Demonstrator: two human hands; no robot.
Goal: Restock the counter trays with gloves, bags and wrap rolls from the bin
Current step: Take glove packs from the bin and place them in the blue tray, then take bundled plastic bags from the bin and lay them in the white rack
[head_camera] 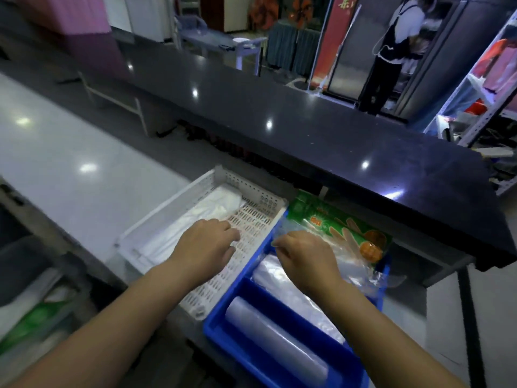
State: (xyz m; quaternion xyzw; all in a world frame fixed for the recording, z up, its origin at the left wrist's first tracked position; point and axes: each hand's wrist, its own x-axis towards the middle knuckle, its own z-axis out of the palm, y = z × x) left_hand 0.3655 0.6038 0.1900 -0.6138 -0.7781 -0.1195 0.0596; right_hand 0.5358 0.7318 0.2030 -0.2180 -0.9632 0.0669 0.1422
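A white perforated tray (253, 204) sits on the counter with white folded bags (207, 212) along its left side. My left hand (207, 243) hovers over the tray's bare floor, fingers curled, holding nothing I can see. To the right stands a blue divided tray (221, 330) with two clear wrap rolls (275, 341) lying in its compartments. A green-and-orange glove packet (340, 226) rests across the blue tray's far end. My right hand (306, 259) pinches the clear plastic of that packet near its left edge.
A dark raised counter shelf (307, 130) overhangs the trays at the back. A grey bin (36, 309) with green packets and white bags stands at the lower left. A person stands far back right by a metal shelf rack (481, 88).
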